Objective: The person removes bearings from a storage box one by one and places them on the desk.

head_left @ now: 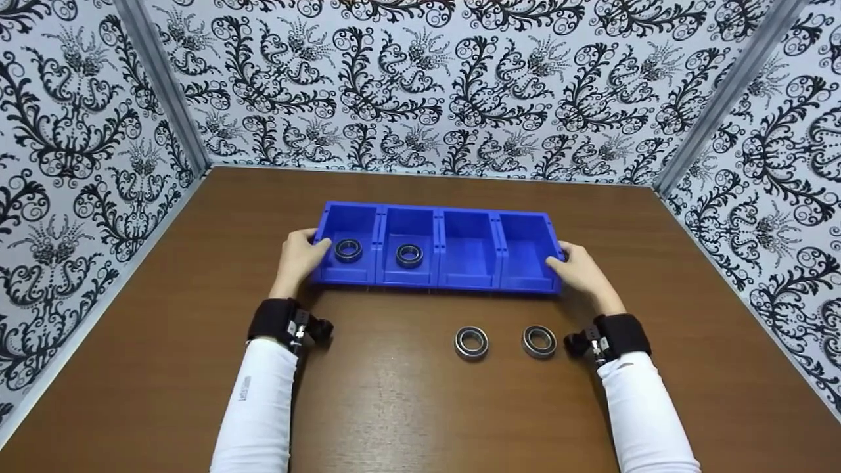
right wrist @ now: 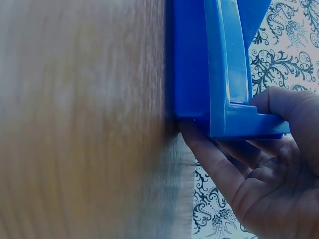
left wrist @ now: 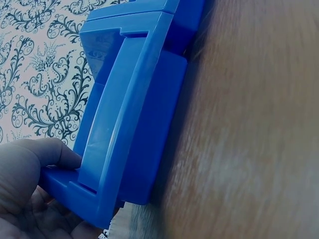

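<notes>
A row of joined blue bins (head_left: 468, 256), divided into several compartments, spans the space between my hands. My left hand (head_left: 301, 257) grips its left end, the thumb over the rim and the fingers outside, as the left wrist view also shows. At the other end my right hand (head_left: 581, 268) holds the right wall the same way, with fingers under the edge in the right wrist view. One bearing (head_left: 348, 250) lies in the leftmost compartment and another bearing (head_left: 409, 255) in the one beside it. The two right compartments hold nothing.
On the brown table (head_left: 387, 407), in front of the bins, lie a metal bearing (head_left: 471, 343) and, to its right near my right wrist, a second bearing (head_left: 539, 341). Patterned wall panels (head_left: 420, 92) enclose the table at the back and sides.
</notes>
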